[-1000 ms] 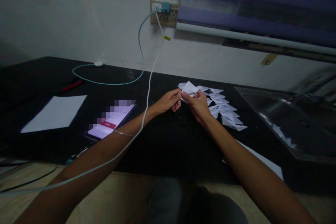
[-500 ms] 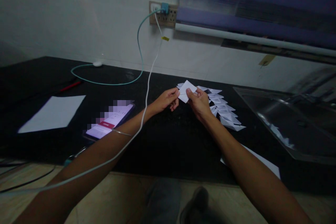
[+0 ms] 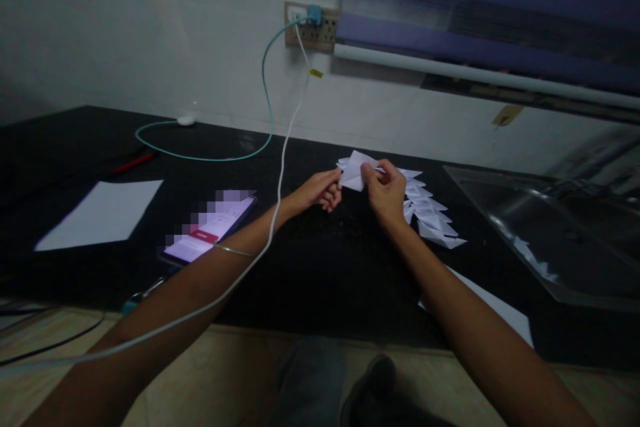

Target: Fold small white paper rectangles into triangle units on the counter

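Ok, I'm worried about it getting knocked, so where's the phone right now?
In the head view, the phone lies left of centre on the counter, between a white sheet and the left forearm.

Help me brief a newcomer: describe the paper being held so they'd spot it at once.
Find the black countertop below the wall socket. Near its middle, the right hand pinches a small white paper, its left edge at the left hand's fingertips. Unlike the folded pieces lying behind and right, or the larger sheets, it is held up.
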